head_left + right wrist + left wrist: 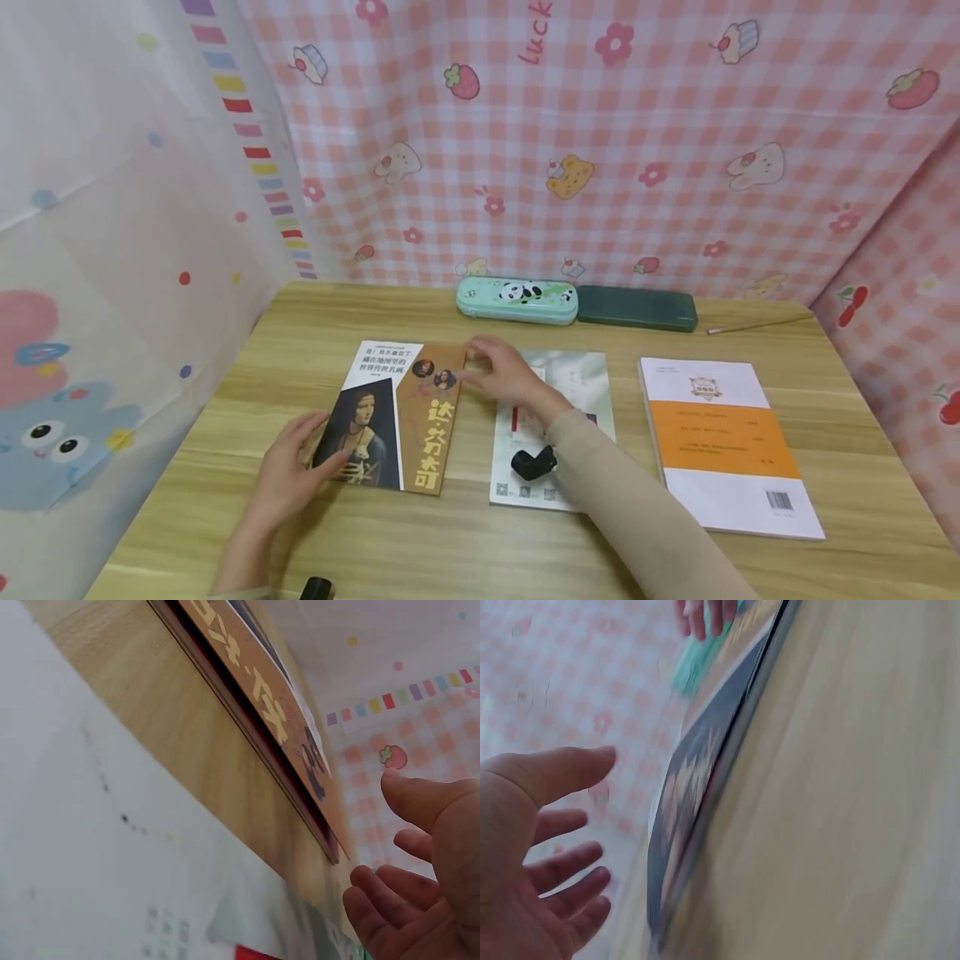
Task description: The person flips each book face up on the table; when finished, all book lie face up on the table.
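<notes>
A book (365, 421) with a portrait painting and a brown panel on its cover lies flat on the wooden table. At its lower left edge is my left hand (288, 471), with thumb and fingers spread; the left wrist view shows a gap between this hand (540, 862) and the book (697, 772). By the upper right corner my right hand (510, 375) reaches in, fingers loosely bent and holding nothing. In the right wrist view this hand (427, 862) stands just off the book's end (262, 712). My right forearm partly covers a pale green book (577, 375).
A white book with an orange band (723, 446) lies to the right. Along the back stand a mint panda pencil case (517, 300), a dark green case (637, 308) and a thin pencil (757, 323). A checked pink curtain (525, 150) hangs behind the table.
</notes>
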Action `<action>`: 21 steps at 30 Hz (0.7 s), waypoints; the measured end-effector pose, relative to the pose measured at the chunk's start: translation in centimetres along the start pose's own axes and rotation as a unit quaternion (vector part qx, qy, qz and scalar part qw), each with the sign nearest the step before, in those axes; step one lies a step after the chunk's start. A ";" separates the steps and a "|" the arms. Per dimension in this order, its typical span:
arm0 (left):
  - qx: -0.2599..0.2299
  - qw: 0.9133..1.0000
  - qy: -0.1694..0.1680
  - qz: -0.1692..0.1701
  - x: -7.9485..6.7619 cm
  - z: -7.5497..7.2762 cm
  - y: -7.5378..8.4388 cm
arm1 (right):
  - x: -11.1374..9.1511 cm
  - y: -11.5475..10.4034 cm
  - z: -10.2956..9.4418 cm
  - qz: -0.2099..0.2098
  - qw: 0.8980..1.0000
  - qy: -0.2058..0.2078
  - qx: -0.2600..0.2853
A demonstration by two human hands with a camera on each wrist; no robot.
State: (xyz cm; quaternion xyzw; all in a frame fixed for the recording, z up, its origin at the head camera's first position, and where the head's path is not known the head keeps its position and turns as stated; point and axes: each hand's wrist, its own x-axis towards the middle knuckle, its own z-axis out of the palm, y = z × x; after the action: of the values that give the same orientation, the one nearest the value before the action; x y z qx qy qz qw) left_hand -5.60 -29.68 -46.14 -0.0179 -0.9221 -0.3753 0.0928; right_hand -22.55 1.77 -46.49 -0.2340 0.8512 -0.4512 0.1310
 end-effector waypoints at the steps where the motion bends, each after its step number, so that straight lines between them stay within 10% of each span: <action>1: 0.001 1.000 0.009 0.014 0.2 0.3 0.5 | -0.2 0.0 -0.2 -0.002 1.000 -0.003 0.003; 12: -0.013 0.990 -0.030 0.140 1.3 4.3 5.3 | -2.5 0.9 -2.5 -0.040 0.996 -0.077 -0.033; 21: -0.054 0.982 -0.088 0.157 1.9 7.1 7.1 | -4.4 2.0 -4.6 -0.036 0.996 -0.063 -0.047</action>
State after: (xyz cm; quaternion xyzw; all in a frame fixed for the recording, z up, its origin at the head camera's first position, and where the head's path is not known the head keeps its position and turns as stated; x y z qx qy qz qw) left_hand -7.81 -19.78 -45.88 -0.2008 -0.8904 -0.4027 0.0683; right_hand -21.35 8.21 -45.54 -0.2986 0.8523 -0.3999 0.1568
